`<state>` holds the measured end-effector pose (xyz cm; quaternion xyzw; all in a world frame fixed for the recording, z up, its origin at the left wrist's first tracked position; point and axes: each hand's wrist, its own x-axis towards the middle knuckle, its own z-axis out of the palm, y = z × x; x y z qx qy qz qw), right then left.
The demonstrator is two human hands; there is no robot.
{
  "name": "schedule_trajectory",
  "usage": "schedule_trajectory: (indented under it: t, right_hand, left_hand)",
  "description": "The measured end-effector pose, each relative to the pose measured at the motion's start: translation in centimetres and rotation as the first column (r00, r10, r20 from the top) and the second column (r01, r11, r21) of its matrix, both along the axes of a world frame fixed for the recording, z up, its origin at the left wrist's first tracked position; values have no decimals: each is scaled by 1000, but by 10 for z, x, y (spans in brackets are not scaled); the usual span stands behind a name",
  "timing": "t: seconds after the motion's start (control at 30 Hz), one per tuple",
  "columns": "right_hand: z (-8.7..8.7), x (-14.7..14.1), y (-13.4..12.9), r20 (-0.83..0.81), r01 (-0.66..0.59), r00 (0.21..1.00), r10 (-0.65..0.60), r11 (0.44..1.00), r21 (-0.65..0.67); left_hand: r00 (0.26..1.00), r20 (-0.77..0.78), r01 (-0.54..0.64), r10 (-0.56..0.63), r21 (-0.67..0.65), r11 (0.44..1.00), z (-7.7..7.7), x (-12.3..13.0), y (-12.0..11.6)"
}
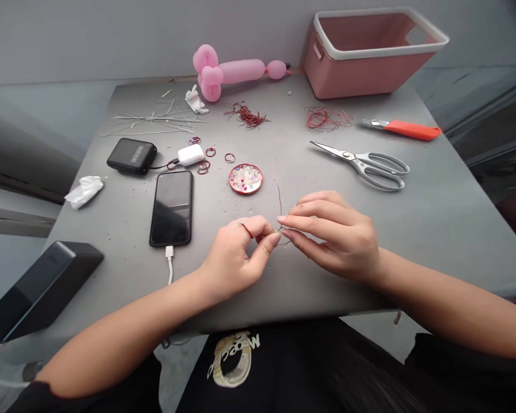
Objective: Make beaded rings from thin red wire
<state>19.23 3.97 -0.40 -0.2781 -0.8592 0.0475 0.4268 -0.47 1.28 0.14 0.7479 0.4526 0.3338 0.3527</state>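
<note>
My left hand point(241, 249) is closed, thumb and forefinger pinching a thin red wire point(280, 201) near a small pale bit, perhaps a bead, too small to make out. A red ring with a bead sits on one of its fingers. From the other side my right hand point(337, 235) pinches the same wire between thumb and fingertips, its other fingers loosely bent. One wire end sticks up above the fingertips; another part curves below them. Just beyond lies a round red-rimmed dish point(230, 187) of pale and pink beads point(245, 176).
Grey-handled scissors point(356, 163), an orange cutter point(413, 129) and a red wire coil point(327, 118) lie right. Left are a phone point(172, 209), power bank point(132, 155), white case point(191, 155) and small red rings point(203, 167). A pink bin point(348, 77) and balloon point(243, 71) stand behind.
</note>
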Motion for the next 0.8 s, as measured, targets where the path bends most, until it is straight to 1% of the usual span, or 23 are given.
schedule_trajectory:
  t: [0.13,0.23,0.33,0.47,0.53,0.7,0.73,0.77,0.8]
  right_hand:
    - [-3,-2,-1,35,48,998,-50,997,64]
    - [-3,-1,-1,40,52,998,-54,998,45]
    - [-1,-3,-2,9,15,1000,-14,997,-70]
    - [-1,-5,-4,-51,-26,999,14,969,-245]
    - [-2,-5,-4,-54,-28,998,13,958,-284]
    - [-3,-4,-8,-25,-11,1000,3,944,-330]
    - [-3,-3,-8,-26,-11,1000,2,928,-373]
    - [-2,-2,-8,-29,-18,1000,6,897,-441]
    - [0,-1,-7,-32,-32,999,17,846,-533]
  left_hand:
    - [1000,0,-1,1,28,1000,-1,0,0]
    - [1000,-3,-14,14,66,998,-2,0,0]
    - [1000,-11,-16,17,63,998,-2,0,-1]
    - [999,-39,11,-8,70,998,-6,0,-2]
    - [999,-53,17,-11,112,994,-8,0,-2]
    - [995,-102,31,-7,229,973,-12,0,-1]
    - [993,-119,39,-10,245,969,-12,0,-1]
    - [991,-133,47,-12,259,965,-12,-1,-1]
    - [989,-146,52,-13,271,961,-12,-1,-1]
